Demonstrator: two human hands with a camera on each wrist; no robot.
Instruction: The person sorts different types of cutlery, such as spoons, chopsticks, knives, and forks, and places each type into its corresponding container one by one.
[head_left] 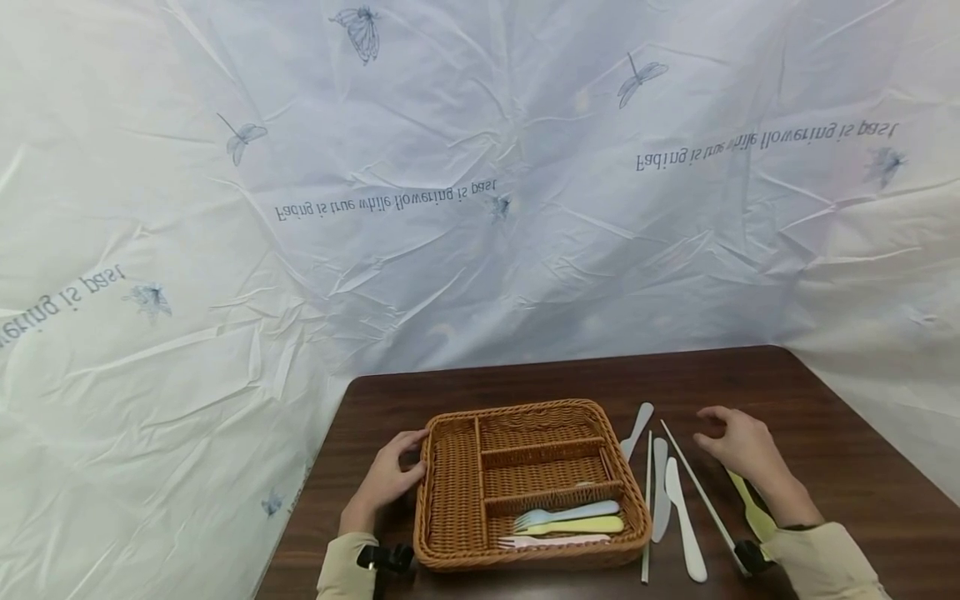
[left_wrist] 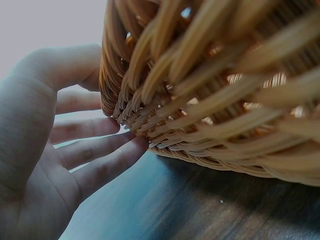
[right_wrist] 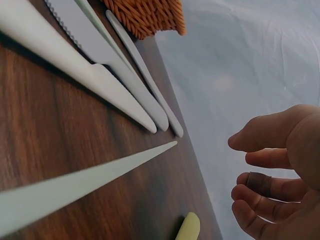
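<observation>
Left hand at the left end of the basket, fingers fairly straight against its outer wall; touching, not wrapped round. Right hand hovers over the table, fingers loosely bent, holding nothing. I judge the step a reach into the loose cutlery.

Method: keep left-hand pressure light, enough to stop the basket sliding. Thin pieces lie flat, so pinch a handle from its sides with thumb and forefinger. The slanted chopstick is near the other pieces; a straight lift should avoid dragging them.

Count:
- Basket: 1, four compartments.
- Forks: 3, all in the near right compartment: blue fork, yellow fork, pink fork.
- Chopsticks: 2, the slanted one and the straight chopstick just beside the basket.
- Knives: at least 2, grey knife and white knife.
- Unsure: 2, far grey piece, partly behind the basket, and yellow piece, partly under the right arm.
</observation>
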